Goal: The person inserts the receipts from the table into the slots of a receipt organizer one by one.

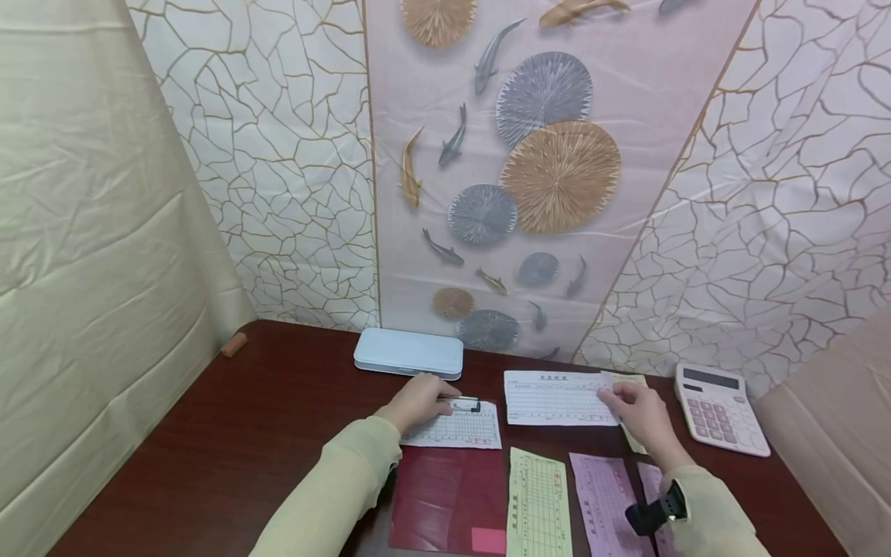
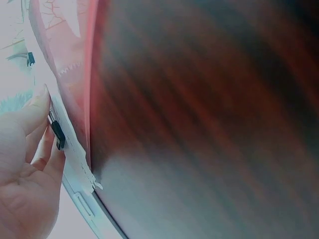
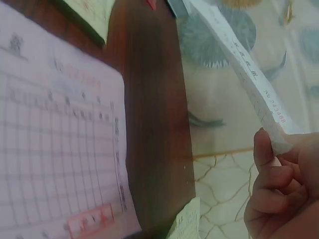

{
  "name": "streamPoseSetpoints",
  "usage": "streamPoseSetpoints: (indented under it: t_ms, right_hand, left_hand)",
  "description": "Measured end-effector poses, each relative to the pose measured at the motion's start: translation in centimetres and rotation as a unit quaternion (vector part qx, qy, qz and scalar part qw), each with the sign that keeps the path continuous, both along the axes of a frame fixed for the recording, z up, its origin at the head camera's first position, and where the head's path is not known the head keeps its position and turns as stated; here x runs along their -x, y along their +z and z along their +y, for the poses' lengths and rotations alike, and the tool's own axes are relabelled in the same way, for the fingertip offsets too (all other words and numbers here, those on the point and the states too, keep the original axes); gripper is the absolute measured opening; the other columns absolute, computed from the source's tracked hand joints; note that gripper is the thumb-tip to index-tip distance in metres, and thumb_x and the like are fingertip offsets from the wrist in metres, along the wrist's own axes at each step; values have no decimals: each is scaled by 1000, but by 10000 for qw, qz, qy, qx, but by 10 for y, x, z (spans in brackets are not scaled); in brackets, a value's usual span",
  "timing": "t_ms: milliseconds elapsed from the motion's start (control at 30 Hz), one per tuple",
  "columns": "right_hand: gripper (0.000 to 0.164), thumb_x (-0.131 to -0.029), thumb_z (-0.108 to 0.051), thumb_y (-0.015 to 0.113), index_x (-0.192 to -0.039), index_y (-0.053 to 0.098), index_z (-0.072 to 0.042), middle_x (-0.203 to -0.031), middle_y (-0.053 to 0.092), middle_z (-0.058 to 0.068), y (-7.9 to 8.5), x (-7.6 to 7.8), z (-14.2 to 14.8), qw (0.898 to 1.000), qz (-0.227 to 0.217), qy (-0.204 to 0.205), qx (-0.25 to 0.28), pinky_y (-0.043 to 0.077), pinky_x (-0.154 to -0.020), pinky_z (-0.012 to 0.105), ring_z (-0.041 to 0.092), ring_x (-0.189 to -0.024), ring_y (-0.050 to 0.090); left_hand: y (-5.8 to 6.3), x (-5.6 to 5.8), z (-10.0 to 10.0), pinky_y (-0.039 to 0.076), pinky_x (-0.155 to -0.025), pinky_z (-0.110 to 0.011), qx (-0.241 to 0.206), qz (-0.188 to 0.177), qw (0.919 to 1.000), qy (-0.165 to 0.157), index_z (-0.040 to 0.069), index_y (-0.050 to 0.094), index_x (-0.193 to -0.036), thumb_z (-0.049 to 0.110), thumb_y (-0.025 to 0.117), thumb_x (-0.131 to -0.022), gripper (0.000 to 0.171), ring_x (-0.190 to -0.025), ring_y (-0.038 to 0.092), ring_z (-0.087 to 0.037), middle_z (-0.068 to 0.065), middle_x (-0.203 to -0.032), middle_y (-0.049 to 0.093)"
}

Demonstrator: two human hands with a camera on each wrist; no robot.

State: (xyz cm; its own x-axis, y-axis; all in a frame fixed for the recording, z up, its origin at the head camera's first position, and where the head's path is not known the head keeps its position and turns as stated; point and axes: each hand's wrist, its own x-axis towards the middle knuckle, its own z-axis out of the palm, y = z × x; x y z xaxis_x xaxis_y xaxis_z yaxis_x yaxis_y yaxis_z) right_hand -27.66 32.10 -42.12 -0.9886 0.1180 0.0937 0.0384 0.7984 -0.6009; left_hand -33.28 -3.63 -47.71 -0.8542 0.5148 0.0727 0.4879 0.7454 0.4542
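My left hand (image 1: 415, 404) pinches the metal clip (image 1: 476, 405) with a black end at the top of a dark red clip folder (image 1: 445, 495). A white printed form (image 1: 455, 430) lies at that clip, its left part behind the hand. In the left wrist view the thumb and fingers lie on both sides of the black clip end (image 2: 58, 135), beside the paper's edge. My right hand (image 1: 640, 418) pinches another white form (image 1: 557, 399) by its right edge, thumb against fingers. The right wrist view shows this form (image 3: 254, 82) edge-on, raised off the table.
A pale blue pencil case (image 1: 408, 350) stands at the back, a pink-white calculator (image 1: 720, 410) at the right. Yellow (image 1: 539, 503) and purple slips (image 1: 604, 495) lie in front, with another yellow slip (image 1: 636, 380) by the right hand. A small orange-brown block (image 1: 234, 344) sits at the left edge.
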Motion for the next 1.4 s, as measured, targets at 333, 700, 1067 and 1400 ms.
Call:
streamPoseSetpoints:
  t_ms: [333, 700, 1067, 1400]
  right_hand:
    - [46, -94, -35, 58, -112, 62, 7, -83, 62, 8, -4, -8, -17, 9968, -402, -87, 685, 42, -58, 27, 15, -71, 50]
    - [34, -93, -25, 61, -106, 65, 6, -56, 44, -4, -16, -23, -44, 9866, -738, 142, 1446, 35, -45, 23, 8, -48, 34]
    - [25, -91, -21, 64, -97, 67, 3, -59, 51, -1, -32, -31, -63, 9797, -964, 239, 1742, 41, -47, 24, 10, -50, 43]
    - [22, -90, -14, 64, -96, 65, 8, -70, 62, 6, -41, -35, -85, 9655, -1158, 259, 2316, 48, -46, 24, 12, -51, 53]
  left_hand:
    - [-1, 1, 1, 50, -90, -27, 109, 216, 9997, -92, 16, 72, -113, 19, 74, -82, 31, -108, 61, -15, 4, -109, 70]
    - [-1, 0, 3, 49, -91, -27, 113, 159, 9998, -11, 17, 72, -113, 19, 73, -82, 31, -108, 61, -14, 5, -109, 70]
    - [1, 0, 3, 48, -94, -28, 272, 92, 9996, 54, 19, 71, -115, 20, 72, -84, 32, -112, 59, -15, 5, -112, 69]
    - [0, 2, 3, 49, -93, -28, 218, 82, 9997, 37, 17, 71, -115, 18, 72, -84, 31, -111, 60, -14, 4, -112, 69]
